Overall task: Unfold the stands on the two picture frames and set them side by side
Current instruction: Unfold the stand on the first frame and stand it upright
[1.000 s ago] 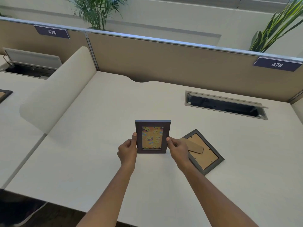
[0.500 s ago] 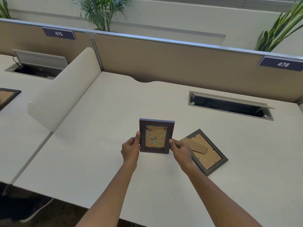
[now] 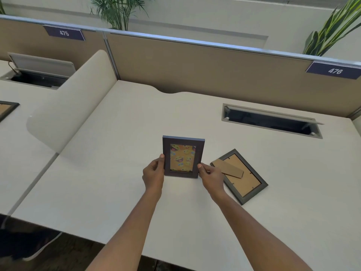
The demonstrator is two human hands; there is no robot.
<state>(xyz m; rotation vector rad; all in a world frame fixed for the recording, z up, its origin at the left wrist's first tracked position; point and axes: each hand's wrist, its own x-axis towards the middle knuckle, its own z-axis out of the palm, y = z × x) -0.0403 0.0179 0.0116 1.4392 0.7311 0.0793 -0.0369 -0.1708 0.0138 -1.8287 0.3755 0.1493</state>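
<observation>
1. The dark wooden picture frame with the yellow emoji print (image 3: 183,157) stands upright on the pale surface (image 3: 117,188), the left hand (image 3: 153,174) and right hand (image 3: 211,176) each pinching a side edge.
2. This looks like the settling of the first frame.
3. Next, I judge, comes the grey frame lying face down (image 3: 240,177) just to its right: raise its cardboard stand (image 3: 227,168) and set it alongside.

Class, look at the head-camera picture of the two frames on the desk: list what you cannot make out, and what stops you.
1. The stand of the upright frame: behind it, hidden by the frame itself.
2. The picture in the flat frame: it lies face down.
3. The third frame on the neighbouring desk: cut off by the left edge.
4. The right hand covers the flat frame's near corner.
</observation>
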